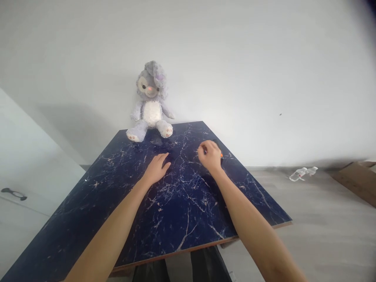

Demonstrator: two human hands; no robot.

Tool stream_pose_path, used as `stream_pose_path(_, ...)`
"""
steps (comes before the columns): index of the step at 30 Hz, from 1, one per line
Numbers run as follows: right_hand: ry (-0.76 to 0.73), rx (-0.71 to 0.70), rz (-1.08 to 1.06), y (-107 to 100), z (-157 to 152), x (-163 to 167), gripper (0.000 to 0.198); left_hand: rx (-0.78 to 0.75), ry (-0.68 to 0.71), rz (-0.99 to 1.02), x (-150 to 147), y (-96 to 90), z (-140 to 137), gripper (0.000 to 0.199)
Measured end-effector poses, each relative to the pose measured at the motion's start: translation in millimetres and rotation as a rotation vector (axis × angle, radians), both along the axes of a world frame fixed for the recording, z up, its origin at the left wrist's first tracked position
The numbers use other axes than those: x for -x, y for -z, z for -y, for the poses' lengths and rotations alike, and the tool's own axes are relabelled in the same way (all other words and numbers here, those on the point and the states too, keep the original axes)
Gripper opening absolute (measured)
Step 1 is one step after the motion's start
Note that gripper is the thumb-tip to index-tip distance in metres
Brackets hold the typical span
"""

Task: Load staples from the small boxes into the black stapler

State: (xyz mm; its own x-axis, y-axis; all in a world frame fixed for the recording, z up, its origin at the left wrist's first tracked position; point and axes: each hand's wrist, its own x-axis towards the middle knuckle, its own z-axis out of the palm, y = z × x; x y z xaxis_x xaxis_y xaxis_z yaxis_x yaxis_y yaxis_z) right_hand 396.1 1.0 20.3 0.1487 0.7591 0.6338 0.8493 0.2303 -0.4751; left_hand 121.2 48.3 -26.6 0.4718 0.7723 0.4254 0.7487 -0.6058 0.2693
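Observation:
My left hand (pixel 157 167) lies flat on the dark blue marble-patterned table (pixel 176 203), fingers together, holding nothing. My right hand (pixel 209 155) is curled on the table a little to the right, closed around a small dark object with an orange end (pixel 221 156); most of that object is hidden by the fingers. A grey plush bunny (pixel 150 103) with a white belly sits upright at the table's far edge against the wall, beyond both hands.
A white wall stands behind the table. A white cabinet with a dark handle (pixel 13 193) is at the left. On the grey floor to the right lie a clear plastic bottle (pixel 302 172) and a cardboard box (pixel 358 180).

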Motion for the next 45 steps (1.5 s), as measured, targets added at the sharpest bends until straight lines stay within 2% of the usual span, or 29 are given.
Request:
stream_pose_path(2, 0.193, -0.050, -0.071, -1, -5, -21, 0.031, 0.000, 0.001, 0.007, 0, -0.5, 0, 0.052)
stream_pose_path(4, 0.351, -0.032, -0.175, 2, -11, -40, 0.039, -0.001, 0.006, 0.008, -1, -0.8, 0, 0.051)
stream_pose_path(6, 0.401, 0.165, -0.281, 8, -18, -55, 0.052, 0.000, 0.010, -0.003, -2, -1.3, 1, 0.052)
stream_pose_path(8, 0.376, 0.400, -0.334, 14, -24, -64, 0.060, -0.004, 0.012, -0.014, -2, -2.2, 3, 0.052)
stream_pose_path(10, 0.354, 0.518, -0.332, 19, -27, -67, 0.059, -0.011, 0.013, -0.012, -1, -3.9, 5, 0.051)
stream_pose_path(17, 0.338, 0.504, -0.305, 23, -25, -65, 0.052, -0.020, 0.046, 0.075, -12, -17.7, 21, 0.044)
stream_pose_path(21, 0.268, 0.515, -0.278, 25, -29, -61, 0.051, -0.045, 0.224, 0.042, -25, -25.2, 48, 0.040)
stream_pose_path(24, 0.190, 0.505, -0.265, 26, -32, -52, 0.049, -0.058, 0.382, -0.092, -12, -23.6, 69, 0.035)
stream_pose_path(26, 0.138, 0.509, -0.260, 28, -35, -44, 0.048, -0.063, 0.406, -0.124, 9, -21.0, 76, 0.031)
stream_pose_path(30, 0.011, 0.514, -0.242, 29, -38, -28, 0.045, -0.063, 0.250, 0.003, 42, -23.4, 77, 0.030)
stream_pose_path(33, -0.094, 0.522, -0.231, 28, -36, -14, 0.040, -0.047, 0.207, 0.056, 38, -26.9, 77, 0.032)
stream_pose_path(36, -0.196, 0.535, -0.249, 26, -30, 10, 0.039, -0.046, 0.313, 0.003, 23, -26.3, 83, 0.033)
stream_pose_path(38, -0.268, 0.550, -0.262, 25, -28, 36, 0.040, -0.083, 0.401, -0.051, 17, -25.4, 88, 0.033)
stream_pose_path(40, -0.332, 0.547, -0.255, 24, -29, 68, 0.041, -0.155, 0.425, -0.022, 17, -25.9, 92, 0.031)
stream_pose_path(45, -0.376, 0.554, -0.199, 28, -38, 168, 0.042, -0.437, 0.300, 0.296, 34, -32.8, 92, 0.022)
